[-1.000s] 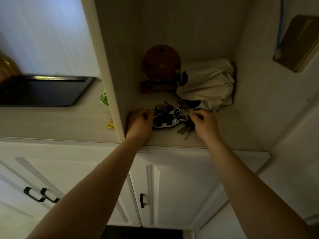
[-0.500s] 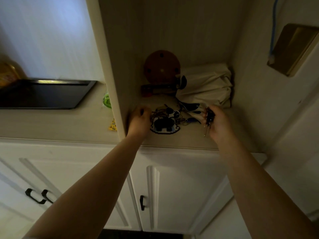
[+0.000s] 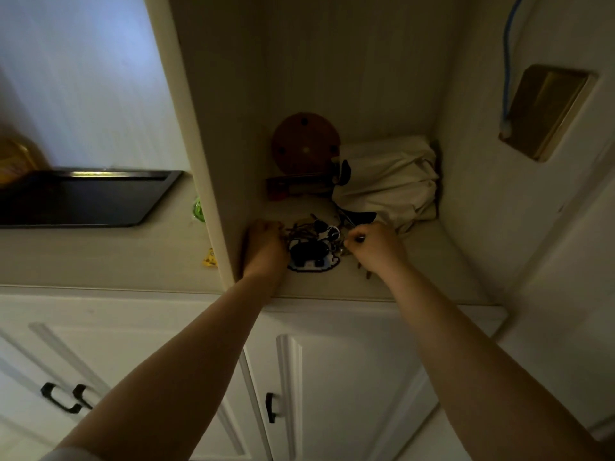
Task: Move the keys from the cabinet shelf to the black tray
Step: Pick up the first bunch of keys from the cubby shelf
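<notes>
A tangled bunch of keys (image 3: 314,231) with a black-and-white pixel charm (image 3: 312,257) lies at the front of the cabinet shelf (image 3: 429,271). My left hand (image 3: 264,249) is curled against the bunch's left edge, its fingertips on the rings. My right hand (image 3: 377,249) is closed at the bunch's right side. It pinches a ring, and a few key blades (image 3: 364,272) stick out beneath it. The black tray (image 3: 83,197) sits on the counter to the left, beyond the cabinet's side panel (image 3: 199,154).
At the back of the shelf are a round wooden disc (image 3: 304,144), a reddish bar (image 3: 293,188) and a bundled cream cloth bag (image 3: 389,178). Something green (image 3: 199,210) and a yellow scrap (image 3: 209,259) lie on the counter. White cabinet doors with black handles (image 3: 270,407) are below.
My right hand, which had lifted some keys off to the right, has come back left to the bunch. My left hand has closed in on the bunch's left edge.
</notes>
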